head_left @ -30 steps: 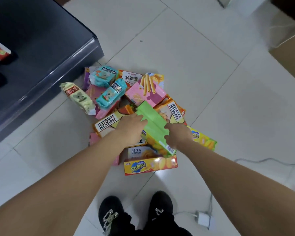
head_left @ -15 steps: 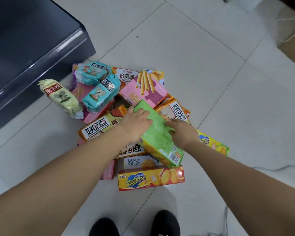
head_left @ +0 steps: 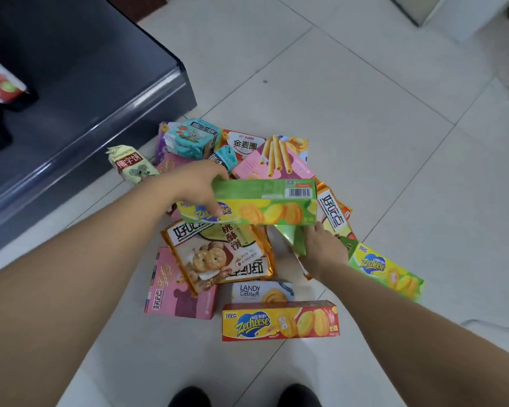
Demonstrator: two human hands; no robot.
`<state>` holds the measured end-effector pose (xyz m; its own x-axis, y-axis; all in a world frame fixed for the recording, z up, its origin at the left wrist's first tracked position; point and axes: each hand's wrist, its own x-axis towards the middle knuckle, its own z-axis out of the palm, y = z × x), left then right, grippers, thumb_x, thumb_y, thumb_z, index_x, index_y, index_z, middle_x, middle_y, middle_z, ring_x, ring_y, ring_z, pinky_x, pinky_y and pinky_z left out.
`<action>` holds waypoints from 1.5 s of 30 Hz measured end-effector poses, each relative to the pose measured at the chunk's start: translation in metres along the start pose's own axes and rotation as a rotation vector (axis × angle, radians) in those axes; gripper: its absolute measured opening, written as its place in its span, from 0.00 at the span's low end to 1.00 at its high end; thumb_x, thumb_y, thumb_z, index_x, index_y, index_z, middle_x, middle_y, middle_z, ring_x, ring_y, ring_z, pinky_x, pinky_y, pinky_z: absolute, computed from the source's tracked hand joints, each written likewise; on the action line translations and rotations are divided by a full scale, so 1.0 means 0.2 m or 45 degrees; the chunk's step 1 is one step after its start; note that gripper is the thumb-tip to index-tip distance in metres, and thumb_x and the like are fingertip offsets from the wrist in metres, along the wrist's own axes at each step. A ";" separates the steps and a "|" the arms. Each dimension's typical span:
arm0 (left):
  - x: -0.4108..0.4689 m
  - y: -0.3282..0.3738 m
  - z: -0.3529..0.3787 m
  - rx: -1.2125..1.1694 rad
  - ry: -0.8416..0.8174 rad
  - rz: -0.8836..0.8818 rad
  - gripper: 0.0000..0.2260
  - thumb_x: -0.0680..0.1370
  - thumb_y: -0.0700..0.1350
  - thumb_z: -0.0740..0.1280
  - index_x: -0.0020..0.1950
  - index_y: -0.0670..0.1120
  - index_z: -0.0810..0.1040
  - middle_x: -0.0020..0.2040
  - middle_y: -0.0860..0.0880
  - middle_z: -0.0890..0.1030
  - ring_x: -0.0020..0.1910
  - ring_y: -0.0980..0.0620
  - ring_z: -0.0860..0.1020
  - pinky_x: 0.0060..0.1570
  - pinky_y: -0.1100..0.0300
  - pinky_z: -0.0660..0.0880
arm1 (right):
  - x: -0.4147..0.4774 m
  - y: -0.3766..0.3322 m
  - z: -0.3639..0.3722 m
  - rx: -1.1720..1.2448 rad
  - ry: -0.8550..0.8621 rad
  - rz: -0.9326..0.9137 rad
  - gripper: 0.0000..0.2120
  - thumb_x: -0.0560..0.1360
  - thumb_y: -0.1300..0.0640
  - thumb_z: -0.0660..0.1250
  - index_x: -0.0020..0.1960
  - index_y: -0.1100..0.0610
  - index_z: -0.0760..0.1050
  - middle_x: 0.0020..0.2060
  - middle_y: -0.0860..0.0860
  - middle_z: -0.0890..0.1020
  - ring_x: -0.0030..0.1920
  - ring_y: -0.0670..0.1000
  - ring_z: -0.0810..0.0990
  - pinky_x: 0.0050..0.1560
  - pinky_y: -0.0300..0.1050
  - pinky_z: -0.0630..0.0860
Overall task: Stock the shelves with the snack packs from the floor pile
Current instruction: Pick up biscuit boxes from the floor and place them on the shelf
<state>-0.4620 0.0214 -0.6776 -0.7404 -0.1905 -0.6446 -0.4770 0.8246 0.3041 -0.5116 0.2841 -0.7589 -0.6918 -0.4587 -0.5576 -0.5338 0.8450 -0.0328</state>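
Observation:
The floor pile of snack packs [head_left: 218, 254] lies on white tiles in front of me. My left hand [head_left: 194, 186] grips the left end of a green Zecheese box [head_left: 265, 204], which hangs level above the pile with its barcode side up. Just below that box's right end, my right hand [head_left: 323, 251] pinches the edge of a shiny green pack [head_left: 291, 236] that is partly buried in the pile. The dark grey shelf [head_left: 86, 69] stands at the upper left, with red packs [head_left: 0, 83] on it at the frame's edge.
Around the hands lie a red-and-yellow Zecheese box [head_left: 279, 321], another green Zecheese box [head_left: 385, 271], a pink box [head_left: 177, 292], a Landy Castle box [head_left: 262, 290], a pink wafer-roll box [head_left: 276, 163] and teal packs [head_left: 191, 139]. My shoes are at the bottom edge.
My left hand has lifted the green box off the pile and turned it level. My right hand has let go of that box and dropped to the shiny green pack beneath.

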 end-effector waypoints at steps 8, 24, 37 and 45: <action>-0.16 -0.01 -0.03 -0.886 0.000 -0.216 0.37 0.64 0.53 0.79 0.69 0.47 0.71 0.62 0.46 0.79 0.54 0.46 0.80 0.53 0.52 0.77 | -0.06 0.02 -0.39 0.906 0.111 0.130 0.31 0.70 0.59 0.72 0.70 0.49 0.66 0.51 0.52 0.76 0.51 0.56 0.77 0.45 0.42 0.72; -1.25 0.24 -0.99 -1.645 0.312 -0.122 0.21 0.78 0.47 0.67 0.70 0.53 0.70 0.44 0.53 0.84 0.34 0.57 0.83 0.31 0.62 0.78 | -0.78 -0.41 -1.79 2.323 -0.242 -0.045 0.23 0.74 0.67 0.67 0.66 0.52 0.74 0.51 0.54 0.85 0.46 0.53 0.83 0.38 0.44 0.80; -2.29 0.35 -1.78 -1.812 0.824 -0.011 0.16 0.77 0.49 0.69 0.63 0.57 0.74 0.55 0.48 0.82 0.46 0.50 0.82 0.48 0.54 0.78 | -1.48 -0.91 -2.86 2.030 -0.264 -0.699 0.19 0.75 0.62 0.66 0.64 0.49 0.76 0.56 0.51 0.83 0.50 0.50 0.81 0.55 0.47 0.74; -2.93 0.37 -1.91 -1.793 1.107 -0.037 0.20 0.76 0.50 0.70 0.67 0.56 0.73 0.54 0.46 0.84 0.46 0.48 0.84 0.51 0.49 0.80 | -1.90 -1.13 -3.20 1.885 -0.414 -0.949 0.23 0.75 0.66 0.66 0.68 0.53 0.73 0.58 0.58 0.82 0.50 0.57 0.81 0.51 0.49 0.78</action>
<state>-0.2444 -0.0087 -0.0100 -0.5192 -0.8176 -0.2488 -0.1630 -0.1910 0.9680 -0.4398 0.0917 -0.0081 -0.2951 -0.9359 -0.1922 0.3378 0.0860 -0.9373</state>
